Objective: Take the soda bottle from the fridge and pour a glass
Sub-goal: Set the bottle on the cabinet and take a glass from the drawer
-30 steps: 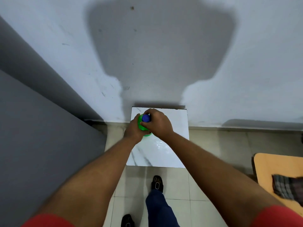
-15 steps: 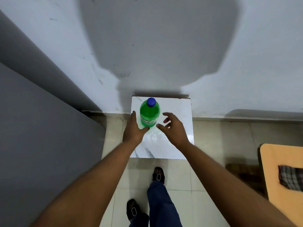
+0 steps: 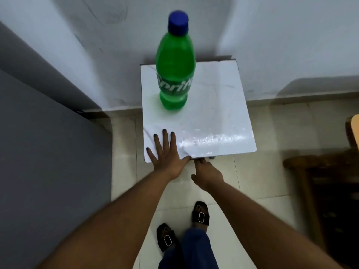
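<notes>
The soda bottle (image 3: 175, 61) stands upright and capped at the table's (image 3: 217, 105) far side, untouched. The left hand (image 3: 166, 152) lies flat, fingers spread, on its near edge; the right hand (image 3: 207, 174), empty and loosely open, reaches beneath, likely steadying.

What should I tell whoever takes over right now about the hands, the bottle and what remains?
Left hand: open, flat on the near left corner of the white table.
Right hand: empty, at the table's near edge, fingers partly hidden.
Soda bottle: upright on the table's far left, blue cap on, untouched.
Done: bottle out and set down.
Left: uncap, pour. No glass in view.
</notes>
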